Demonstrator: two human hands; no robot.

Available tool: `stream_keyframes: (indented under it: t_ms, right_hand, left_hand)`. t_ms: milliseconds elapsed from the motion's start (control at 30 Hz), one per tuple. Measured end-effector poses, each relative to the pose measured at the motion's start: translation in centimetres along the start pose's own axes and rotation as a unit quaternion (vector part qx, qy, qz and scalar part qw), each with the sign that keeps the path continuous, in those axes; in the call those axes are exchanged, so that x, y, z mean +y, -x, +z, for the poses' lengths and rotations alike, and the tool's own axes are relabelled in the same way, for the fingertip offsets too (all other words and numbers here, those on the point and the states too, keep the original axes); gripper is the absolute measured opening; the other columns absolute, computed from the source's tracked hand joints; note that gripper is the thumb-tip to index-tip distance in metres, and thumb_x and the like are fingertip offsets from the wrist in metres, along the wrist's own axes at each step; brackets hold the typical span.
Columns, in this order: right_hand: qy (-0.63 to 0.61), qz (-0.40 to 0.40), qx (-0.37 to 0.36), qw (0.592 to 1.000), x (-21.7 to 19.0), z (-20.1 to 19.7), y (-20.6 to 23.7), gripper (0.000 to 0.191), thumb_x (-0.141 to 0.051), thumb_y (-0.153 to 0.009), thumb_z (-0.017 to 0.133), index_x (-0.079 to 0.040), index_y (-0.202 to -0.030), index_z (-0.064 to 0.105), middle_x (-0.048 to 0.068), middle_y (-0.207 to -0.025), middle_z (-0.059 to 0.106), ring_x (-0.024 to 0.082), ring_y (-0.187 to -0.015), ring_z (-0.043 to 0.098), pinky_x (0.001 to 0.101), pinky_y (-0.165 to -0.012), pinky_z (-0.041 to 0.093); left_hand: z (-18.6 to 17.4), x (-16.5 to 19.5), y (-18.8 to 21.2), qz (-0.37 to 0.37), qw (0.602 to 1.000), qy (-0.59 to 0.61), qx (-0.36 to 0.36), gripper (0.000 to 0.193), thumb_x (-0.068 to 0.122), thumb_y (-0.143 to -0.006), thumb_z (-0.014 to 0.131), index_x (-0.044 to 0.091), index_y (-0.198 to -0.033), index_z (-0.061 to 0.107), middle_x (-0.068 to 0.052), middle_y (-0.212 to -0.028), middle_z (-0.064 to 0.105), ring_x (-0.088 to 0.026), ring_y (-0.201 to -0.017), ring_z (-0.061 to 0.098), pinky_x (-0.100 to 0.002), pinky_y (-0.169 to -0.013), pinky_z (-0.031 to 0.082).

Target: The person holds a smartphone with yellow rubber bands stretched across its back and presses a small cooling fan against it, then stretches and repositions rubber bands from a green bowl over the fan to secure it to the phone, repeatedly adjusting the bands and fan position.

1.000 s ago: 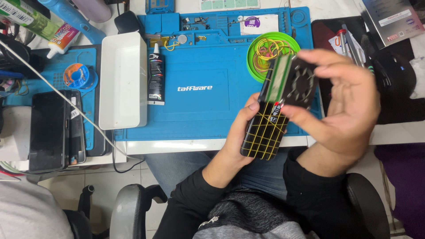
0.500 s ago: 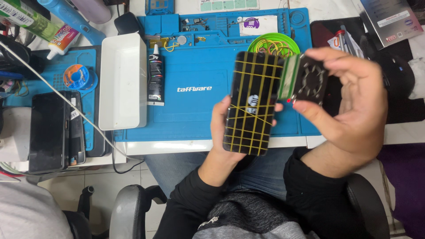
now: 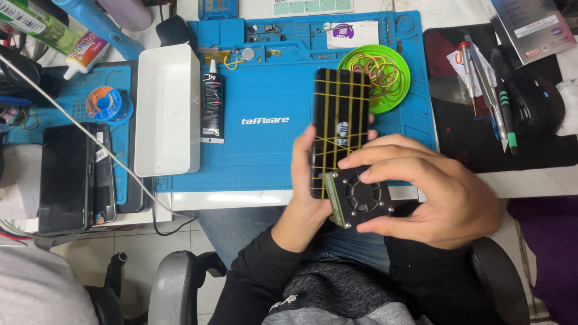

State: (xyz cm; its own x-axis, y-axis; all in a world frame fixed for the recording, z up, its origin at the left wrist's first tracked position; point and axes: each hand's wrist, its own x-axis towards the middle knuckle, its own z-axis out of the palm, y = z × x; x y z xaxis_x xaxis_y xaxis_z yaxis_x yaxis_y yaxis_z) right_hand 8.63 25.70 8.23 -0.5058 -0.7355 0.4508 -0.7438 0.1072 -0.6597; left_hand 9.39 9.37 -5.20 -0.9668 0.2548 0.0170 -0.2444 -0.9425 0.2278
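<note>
While the left hand (image 3: 305,195) grips it, the phone (image 3: 338,123) points upright, away.

Glossy glass phone (image 3: 340,123), rubber bands (image 3: 376,69); matt mat (image 3: 265,150); plastic tray (image 3: 167,111).

We are at a phone repair bench: a blue silicone work mat (image 3: 265,150) with small screws and parts in its top compartments, a black glue tube (image 3: 212,108), a solder spool (image 3: 103,103), tweezers and screwdrivers (image 3: 490,96) on a dark pad, and spare phones (image 3: 75,177) stacked at the left.
</note>
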Motion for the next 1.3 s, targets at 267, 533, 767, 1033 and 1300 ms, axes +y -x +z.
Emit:
stream_keyframes:
  t_ms: [267, 533, 767, 1033, 1300]
  right_hand:
    - [-0.005, 0.014, 0.107, 0.994, 1.2, -0.1, 0.0, 0.072, -0.013, -0.068, 0.093, -0.001, -0.123, 0.047, 0.024, -0.13, 0.063, 0.032, -0.124, 0.064, 0.0416, -0.109, 0.054]
    - [-0.018, 0.048, 0.288, 0.956, 4.1, 0.1, 2.1, 0.066, 0.005, -0.088, 0.084, -0.002, -0.138, 0.04, 0.023, -0.14, 0.057, 0.022, -0.127, 0.058, 0.0326, -0.112, 0.048]
    - [0.031, 0.073, 0.296, 0.952, 4.3, -0.4, 2.5, 0.063, 0.007, -0.096, 0.083, 0.0, -0.139, 0.038, 0.022, -0.143, 0.056, 0.021, -0.125, 0.059, 0.0271, -0.107, 0.05]
    - [0.039, 0.043, 0.122, 0.991, 2.6, -1.7, 1.2, 0.069, -0.009, -0.075, 0.088, -0.001, -0.127, 0.044, 0.024, -0.135, 0.061, 0.03, -0.129, 0.063, 0.0386, -0.11, 0.054]
    - [0.005, -0.007, 0.01, 1.0, 0.4, -0.1, -0.3, 0.069, -0.02, -0.067, 0.093, -0.004, -0.119, 0.051, 0.021, -0.127, 0.065, 0.035, -0.12, 0.066, 0.0496, -0.109, 0.05]
  left_hand:
    - [-1.9, -2.7, 0.5, -0.042, 0.999, -0.016, 0.007, 0.037, 0.032, -0.116, 0.048, 0.008, -0.144, 0.049, -0.013, -0.128, 0.064, -0.022, -0.113, 0.068, -0.037, -0.096, 0.057]
    - [-0.1, -2.3, 0.6, -0.086, 0.993, -0.068, -0.039, 0.044, 0.035, -0.114, 0.046, 0.0, -0.141, 0.043, -0.021, -0.129, 0.061, -0.034, -0.119, 0.067, -0.041, -0.097, 0.056]
    - [1.1, -0.5, 0.6, -0.071, 0.995, -0.044, -0.061, 0.062, 0.042, -0.11, 0.042, 0.001, -0.157, 0.041, -0.026, -0.135, 0.06, -0.033, -0.12, 0.066, -0.04, -0.099, 0.056]
    - [-0.1, 1.0, 0.3, 0.001, 0.995, 0.1, 0.003, 0.062, 0.047, -0.119, 0.039, -0.006, -0.148, 0.05, -0.024, -0.138, 0.061, -0.033, -0.119, 0.065, -0.042, -0.1, 0.056]
    - [0.2, 0.4, 0.0, 0.006, 1.0, 0.019, 0.015, 0.064, 0.048, -0.109, 0.039, -0.001, -0.149, 0.05, -0.021, -0.138, 0.061, -0.03, -0.125, 0.062, -0.043, -0.112, 0.049]
